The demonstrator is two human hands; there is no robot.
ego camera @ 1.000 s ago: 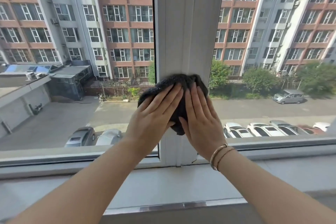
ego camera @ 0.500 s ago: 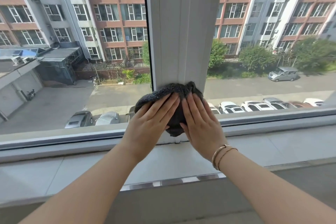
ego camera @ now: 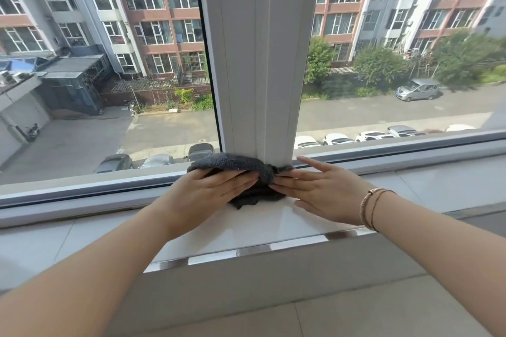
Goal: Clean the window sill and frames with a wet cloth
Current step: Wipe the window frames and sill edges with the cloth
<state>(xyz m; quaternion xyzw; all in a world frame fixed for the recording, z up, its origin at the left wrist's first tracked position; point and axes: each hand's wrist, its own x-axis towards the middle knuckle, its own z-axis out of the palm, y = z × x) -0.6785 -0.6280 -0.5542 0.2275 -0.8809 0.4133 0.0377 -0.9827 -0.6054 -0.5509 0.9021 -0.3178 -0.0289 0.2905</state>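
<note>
Lower now, cloth [ego camera: 238, 163] under both hands [ego camera: 268, 186]

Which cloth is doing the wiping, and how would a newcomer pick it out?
Find the wide white vertical window post between the two panes and follow it down to the pale sill. There sits the dark grey fuzzy cloth, pressed between left hand and right hand, the only dark soft thing.

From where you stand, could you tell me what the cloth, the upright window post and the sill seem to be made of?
Cloth: dark grey terry or microfibre, going by its nubby pile.
Upright window post: white, smooth and ribbed, probably PVC or painted aluminium.
Sill: glossy white, likely tile or stone, with a bright metal edge strip.
</note>
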